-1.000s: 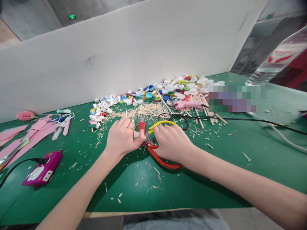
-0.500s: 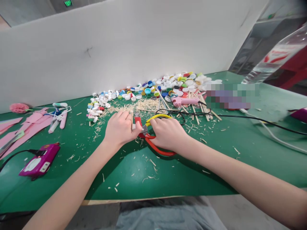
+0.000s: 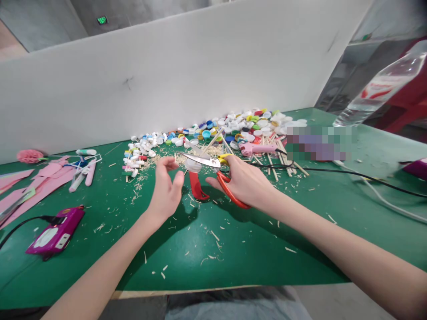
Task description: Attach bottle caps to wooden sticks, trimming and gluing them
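My right hand (image 3: 245, 178) is wrapped round a pair of scissors (image 3: 228, 182) with red and yellow handles. The blades (image 3: 200, 159) are parted and point left. My left hand (image 3: 168, 189) has its fingers apart, just left of the blade tips, and nothing shows in it. Below the blades is a red curved object with a whitish round top (image 3: 197, 186), whose kind I cannot make out. A wooden stick (image 3: 213, 141) slants up behind the blades; whether it touches them I cannot tell.
Bottle caps (image 3: 230, 122) lie heaped along the white partition (image 3: 160, 75), with wood shavings before them. A pink glue gun (image 3: 256, 148) rests among sticks at right. A purple power strip (image 3: 56, 233) and pink paper (image 3: 50, 178) lie at left. A water bottle (image 3: 383, 86) stands far right.
My left hand has opened and drawn back left from the stick it was pinching. The scissors have risen and their blades now show parted. The view has tipped up slightly.
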Demonstrator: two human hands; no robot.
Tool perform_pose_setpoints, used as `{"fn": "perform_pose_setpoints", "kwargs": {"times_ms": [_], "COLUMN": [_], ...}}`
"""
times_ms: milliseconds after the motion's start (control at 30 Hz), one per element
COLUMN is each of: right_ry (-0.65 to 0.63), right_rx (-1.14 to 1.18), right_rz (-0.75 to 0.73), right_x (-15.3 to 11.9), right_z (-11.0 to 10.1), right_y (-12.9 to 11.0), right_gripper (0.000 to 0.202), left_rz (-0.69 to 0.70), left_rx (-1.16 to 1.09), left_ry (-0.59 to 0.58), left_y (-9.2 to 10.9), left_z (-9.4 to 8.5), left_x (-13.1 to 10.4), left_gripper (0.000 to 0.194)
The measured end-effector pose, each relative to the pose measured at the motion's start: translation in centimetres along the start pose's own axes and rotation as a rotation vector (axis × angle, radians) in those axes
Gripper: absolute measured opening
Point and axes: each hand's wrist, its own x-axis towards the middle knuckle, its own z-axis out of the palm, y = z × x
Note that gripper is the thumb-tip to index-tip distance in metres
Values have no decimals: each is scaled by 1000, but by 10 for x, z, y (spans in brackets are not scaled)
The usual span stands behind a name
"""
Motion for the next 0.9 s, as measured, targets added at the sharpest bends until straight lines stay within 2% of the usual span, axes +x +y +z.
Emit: {"fn": "perform_pose_setpoints", "kwargs": {"times_ms": [67, 133, 267, 400, 567, 700, 900], "right_ry": [-9, -10, -12, -50, -134, -87, -50], "right_rx": [11, -1, -5, 21, 86, 51, 10], "right_rz": [-14, -46, -122, -154, -171, -175, -186], "right_x": [-2, -4, -8, -11, -14, -12, -10], "right_z": [-2, -1, 3, 5, 8, 8, 3], "right_y": [-2, -6, -11, -11, -10, -9, -8], "right_gripper": [58, 61, 71, 75, 69, 65, 61], "left_rz": [-71, -95, -85, -92, -205, -359, -354], "left_rx": [-145, -253, -215, -144, -293, -432, -495], "left_ry": [-153, -228, -205, -230, -275, -321, -421], "left_y": [3, 9, 17, 10, 1, 9, 11], "left_z": [8, 12, 11, 9, 10, 9, 6], "left_x": [-4, -6, -6, -6, -5, -1, 4], "left_gripper": [38, 41, 32, 26, 21, 18, 27]}}
